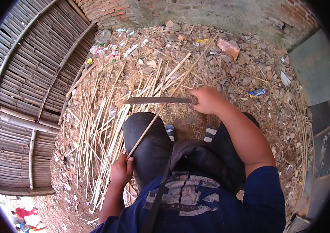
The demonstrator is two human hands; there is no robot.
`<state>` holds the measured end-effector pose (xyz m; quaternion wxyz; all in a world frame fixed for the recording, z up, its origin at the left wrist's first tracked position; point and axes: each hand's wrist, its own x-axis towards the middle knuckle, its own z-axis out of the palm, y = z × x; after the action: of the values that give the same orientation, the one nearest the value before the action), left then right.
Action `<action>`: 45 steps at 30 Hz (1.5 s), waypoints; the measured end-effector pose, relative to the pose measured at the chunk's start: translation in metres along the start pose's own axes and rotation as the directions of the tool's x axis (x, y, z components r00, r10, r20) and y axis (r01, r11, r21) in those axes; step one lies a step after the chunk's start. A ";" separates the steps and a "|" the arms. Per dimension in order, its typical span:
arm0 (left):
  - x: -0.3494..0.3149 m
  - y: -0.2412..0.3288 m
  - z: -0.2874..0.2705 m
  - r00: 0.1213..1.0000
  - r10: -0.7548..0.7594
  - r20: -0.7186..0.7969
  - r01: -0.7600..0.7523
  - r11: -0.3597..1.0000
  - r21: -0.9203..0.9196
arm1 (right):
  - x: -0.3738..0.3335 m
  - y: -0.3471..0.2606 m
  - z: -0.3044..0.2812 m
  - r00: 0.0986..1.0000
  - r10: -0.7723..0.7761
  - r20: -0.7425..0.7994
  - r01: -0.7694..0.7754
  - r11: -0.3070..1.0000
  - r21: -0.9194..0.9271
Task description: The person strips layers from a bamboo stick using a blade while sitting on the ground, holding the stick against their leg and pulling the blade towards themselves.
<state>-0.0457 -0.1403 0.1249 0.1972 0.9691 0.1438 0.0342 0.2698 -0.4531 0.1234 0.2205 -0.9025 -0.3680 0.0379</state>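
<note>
My right hand (207,100) is closed round the handle of a machete (159,100), whose dark blade points left above my knees. In my left hand (121,169), beside my left thigh, the fingers pinch the near end of a long thin bamboo strip (145,132). The strip slants up and away to the right, and the blade crosses it. Whether blade and strip touch I cannot tell. Many pale split bamboo strips (110,134) lie loosely piled on the ground to the left of my legs.
A bamboo slat wall (28,70) rises on the left, a brick wall (211,15) at the back. Grey panels (315,64) stand at the right. Rubble and litter cover the ground, with a broken brick (228,48) and a blue wrapper (257,93). Sandals (210,133) show between my knees.
</note>
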 end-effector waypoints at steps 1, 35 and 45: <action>0.001 0.003 -0.002 1.000 -0.012 0.011 0.012 1.000 0.005 | 0.000 -0.004 -0.004 1.000 0.009 0.011 -0.009 1.000 -0.010; 0.013 -0.006 -0.020 0.997 -0.048 0.056 0.042 0.995 0.094 | 0.012 0.071 -0.003 0.889 0.456 0.030 -0.452 0.869 0.201; 0.012 -0.013 -0.029 0.982 -0.071 0.177 0.063 0.997 0.049 | 0.011 -0.010 -0.004 0.970 0.086 0.229 -0.081 0.996 -0.029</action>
<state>-0.0414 -0.1148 0.1472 0.1895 0.9670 0.1586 -0.0626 0.2718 -0.4406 0.1327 0.1657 -0.9088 -0.3532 0.1479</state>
